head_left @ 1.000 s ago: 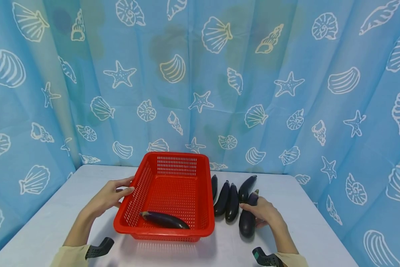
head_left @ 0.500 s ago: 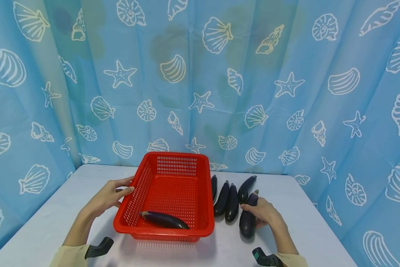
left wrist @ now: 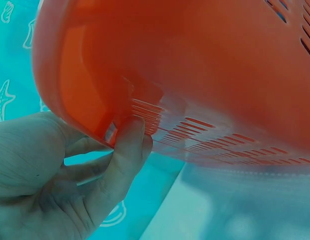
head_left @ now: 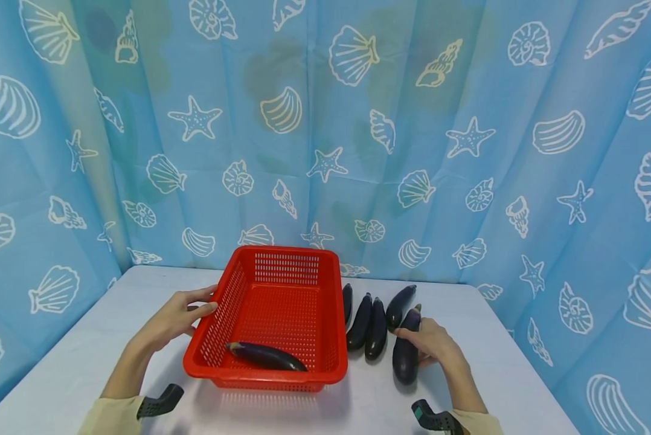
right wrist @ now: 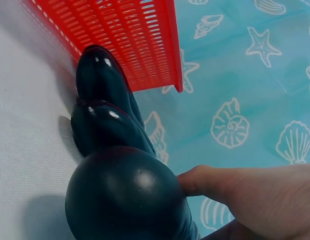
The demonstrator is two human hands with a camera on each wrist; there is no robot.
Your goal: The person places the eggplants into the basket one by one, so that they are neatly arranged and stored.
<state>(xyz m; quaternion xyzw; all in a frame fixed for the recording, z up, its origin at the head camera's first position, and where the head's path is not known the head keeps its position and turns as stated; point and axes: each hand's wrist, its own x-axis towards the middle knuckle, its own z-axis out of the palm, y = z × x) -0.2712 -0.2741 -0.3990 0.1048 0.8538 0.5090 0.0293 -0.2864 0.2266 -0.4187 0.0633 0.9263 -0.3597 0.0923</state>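
Observation:
My left hand (head_left: 170, 317) grips the left rim of a red plastic basket (head_left: 271, 378). In the left wrist view, the thumb (left wrist: 127, 155) presses the slotted wall below the rim. Inside the basket, near its front, lies one dark eggplant (head_left: 266, 356). To the right, my right hand (head_left: 438, 345) holds a thick eggplant (head_left: 405, 360) between thumb and fingers. Its stem end points away from me. In the right wrist view, the rounded end of this eggplant (right wrist: 125, 195) fills the lower middle, with the thumb (right wrist: 200, 181) against its side; the other fingers are mostly hidden.
Several eggplants lie on the white table (head_left: 151, 284) between basket and right hand: one partly hidden by the basket (head_left: 348, 301), two side by side (head_left: 361, 323), and another behind the held one (head_left: 401, 305). A blue shell-print curtain (head_left: 325, 199) stands behind the table.
My right hand and the eggplant in it have shifted slightly right. The left hand and the basket keep their places.

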